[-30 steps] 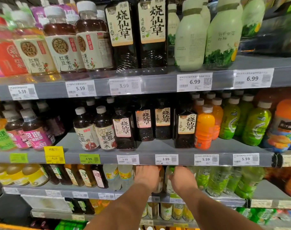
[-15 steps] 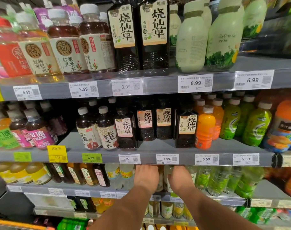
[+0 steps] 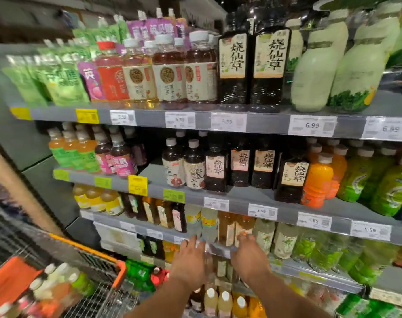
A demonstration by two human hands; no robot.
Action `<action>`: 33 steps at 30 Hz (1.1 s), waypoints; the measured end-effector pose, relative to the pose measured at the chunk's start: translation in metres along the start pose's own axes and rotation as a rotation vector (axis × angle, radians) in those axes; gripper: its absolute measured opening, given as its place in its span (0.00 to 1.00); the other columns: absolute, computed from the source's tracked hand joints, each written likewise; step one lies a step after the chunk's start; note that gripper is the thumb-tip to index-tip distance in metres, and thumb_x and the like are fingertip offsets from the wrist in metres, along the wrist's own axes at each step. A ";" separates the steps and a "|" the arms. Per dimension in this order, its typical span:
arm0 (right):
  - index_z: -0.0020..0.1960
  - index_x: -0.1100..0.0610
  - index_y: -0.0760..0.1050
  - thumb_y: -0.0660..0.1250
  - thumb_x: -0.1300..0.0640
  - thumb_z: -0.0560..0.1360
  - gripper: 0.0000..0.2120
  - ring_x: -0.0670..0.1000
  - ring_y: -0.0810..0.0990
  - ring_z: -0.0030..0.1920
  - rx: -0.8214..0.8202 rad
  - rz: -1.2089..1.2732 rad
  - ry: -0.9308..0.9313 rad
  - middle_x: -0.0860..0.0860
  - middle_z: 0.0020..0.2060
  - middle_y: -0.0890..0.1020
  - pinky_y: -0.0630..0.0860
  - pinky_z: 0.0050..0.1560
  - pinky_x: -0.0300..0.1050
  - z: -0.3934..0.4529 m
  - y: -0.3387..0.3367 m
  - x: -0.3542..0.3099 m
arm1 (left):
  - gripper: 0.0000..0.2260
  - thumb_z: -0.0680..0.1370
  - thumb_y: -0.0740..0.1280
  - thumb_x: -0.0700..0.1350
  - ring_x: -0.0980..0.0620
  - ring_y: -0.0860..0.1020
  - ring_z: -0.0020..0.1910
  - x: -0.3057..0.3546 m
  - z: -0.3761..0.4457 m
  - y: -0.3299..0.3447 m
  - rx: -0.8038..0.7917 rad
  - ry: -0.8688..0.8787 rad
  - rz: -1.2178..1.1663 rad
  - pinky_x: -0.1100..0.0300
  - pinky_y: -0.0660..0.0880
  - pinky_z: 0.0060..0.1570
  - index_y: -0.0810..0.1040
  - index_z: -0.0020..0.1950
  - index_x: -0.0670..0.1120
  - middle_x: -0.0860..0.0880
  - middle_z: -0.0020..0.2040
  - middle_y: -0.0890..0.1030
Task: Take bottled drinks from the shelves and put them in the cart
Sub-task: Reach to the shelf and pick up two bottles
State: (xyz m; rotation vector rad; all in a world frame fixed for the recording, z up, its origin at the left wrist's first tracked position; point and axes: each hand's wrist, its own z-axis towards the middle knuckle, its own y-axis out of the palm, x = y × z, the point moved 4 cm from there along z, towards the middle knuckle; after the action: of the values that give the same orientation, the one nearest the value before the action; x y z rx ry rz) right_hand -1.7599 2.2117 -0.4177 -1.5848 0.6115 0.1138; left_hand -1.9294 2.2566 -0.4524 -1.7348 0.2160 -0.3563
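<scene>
Just beyond both hands' fingers [image 3: 246,238], pale bottles [image 3: 209,223] on the third shelf [image 3: 287,265]

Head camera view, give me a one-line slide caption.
Both hands, left hand and right hand, reach toward pale bottled drinks beside an orange-rimmed wire cart.

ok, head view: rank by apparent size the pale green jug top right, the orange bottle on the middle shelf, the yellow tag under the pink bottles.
1. Pale green jug, clearly largest.
2. Orange bottle.
3. Yellow tag, smallest.
Nearness to the camera differs little, so the order holds.
</scene>
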 end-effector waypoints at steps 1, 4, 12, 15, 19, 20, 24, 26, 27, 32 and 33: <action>0.67 0.54 0.71 0.60 0.51 0.80 0.17 0.52 0.75 0.62 -0.040 -0.029 -0.072 0.52 0.64 0.72 0.72 0.60 0.45 -0.003 0.007 -0.016 | 0.28 0.79 0.58 0.58 0.42 0.59 0.75 -0.020 -0.013 -0.001 -0.002 -0.076 -0.014 0.44 0.63 0.72 0.60 0.77 0.50 0.45 0.78 0.59; 0.62 0.53 0.74 0.60 0.51 0.78 0.14 0.54 0.76 0.60 -0.145 -0.051 -0.267 0.53 0.61 0.75 0.74 0.58 0.46 -0.017 0.033 -0.067 | 0.25 0.77 0.63 0.59 0.44 0.64 0.70 -0.083 -0.068 -0.001 0.000 -0.348 -0.089 0.47 0.69 0.67 0.67 0.72 0.50 0.47 0.72 0.66; 0.67 0.52 0.68 0.59 0.43 0.79 0.21 0.55 0.76 0.63 -0.369 -0.169 -0.739 0.54 0.64 0.72 0.73 0.59 0.49 -0.126 0.131 -0.222 | 0.26 0.78 0.59 0.62 0.41 0.71 0.66 -0.213 -0.263 0.012 0.043 -0.986 -0.206 0.47 0.70 0.63 0.70 0.69 0.45 0.43 0.66 0.73; 0.67 0.55 0.67 0.60 0.42 0.78 0.23 0.56 0.74 0.63 -0.422 -0.216 -0.915 0.55 0.64 0.72 0.72 0.62 0.50 -0.173 0.158 -0.276 | 0.25 0.80 0.55 0.62 0.42 0.72 0.66 -0.248 -0.316 0.008 0.082 -1.078 -0.148 0.48 0.68 0.65 0.73 0.68 0.46 0.43 0.65 0.76; 0.69 0.55 0.67 0.61 0.42 0.76 0.26 0.56 0.76 0.63 -0.497 -0.213 -0.951 0.54 0.65 0.70 0.72 0.64 0.51 -0.198 0.177 -0.318 | 0.27 0.78 0.60 0.62 0.41 0.71 0.67 -0.289 -0.361 0.009 0.189 -1.227 -0.293 0.50 0.67 0.68 0.70 0.69 0.46 0.43 0.67 0.73; 0.69 0.56 0.67 0.61 0.42 0.77 0.26 0.55 0.77 0.62 -0.502 -0.217 -0.952 0.54 0.65 0.70 0.73 0.62 0.51 -0.197 0.181 -0.324 | 0.26 0.77 0.61 0.61 0.41 0.71 0.66 -0.298 -0.363 0.010 0.193 -1.241 -0.324 0.49 0.67 0.68 0.69 0.70 0.46 0.43 0.67 0.72; 0.70 0.55 0.66 0.63 0.42 0.78 0.26 0.54 0.77 0.60 -0.473 -0.193 -0.910 0.53 0.66 0.70 0.75 0.59 0.50 -0.177 0.192 -0.346 | 0.27 0.78 0.62 0.60 0.41 0.67 0.68 -0.324 -0.355 0.014 0.192 -1.256 -0.415 0.46 0.68 0.67 0.68 0.71 0.45 0.43 0.68 0.70; 0.70 0.55 0.66 0.63 0.42 0.78 0.26 0.54 0.78 0.60 -0.470 -0.187 -0.895 0.53 0.66 0.69 0.76 0.60 0.51 -0.166 0.198 -0.355 | 0.27 0.79 0.62 0.59 0.41 0.67 0.68 -0.334 -0.343 0.019 0.201 -1.232 -0.436 0.47 0.68 0.67 0.66 0.72 0.45 0.44 0.69 0.69; 0.71 0.56 0.66 0.63 0.42 0.78 0.26 0.54 0.78 0.60 -0.471 -0.194 -0.892 0.53 0.66 0.69 0.76 0.60 0.51 -0.161 0.203 -0.359 | 0.27 0.79 0.62 0.58 0.42 0.66 0.69 -0.338 -0.336 0.021 0.217 -1.221 -0.458 0.47 0.67 0.68 0.66 0.72 0.45 0.44 0.69 0.69; 0.70 0.55 0.66 0.64 0.42 0.77 0.27 0.54 0.79 0.59 -0.518 -0.225 -0.872 0.54 0.67 0.69 0.77 0.58 0.51 -0.136 0.243 -0.391 | 0.21 0.79 0.65 0.52 0.45 0.71 0.67 -0.367 -0.292 0.025 0.291 -1.138 -0.648 0.52 0.69 0.67 0.69 0.70 0.46 0.46 0.66 0.71; 0.70 0.56 0.67 0.64 0.42 0.77 0.27 0.54 0.79 0.59 -0.538 -0.239 -0.877 0.54 0.65 0.70 0.77 0.58 0.51 -0.129 0.255 -0.399 | 0.20 0.78 0.66 0.51 0.45 0.72 0.66 -0.376 -0.282 0.026 0.303 -1.146 -0.700 0.52 0.70 0.66 0.70 0.68 0.46 0.46 0.65 0.71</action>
State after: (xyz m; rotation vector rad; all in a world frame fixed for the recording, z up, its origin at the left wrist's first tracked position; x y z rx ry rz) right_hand -2.2492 2.2170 -0.4594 -1.8880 -0.3256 0.7961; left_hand -2.3791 2.1191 -0.4759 -1.4188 -1.2231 0.1494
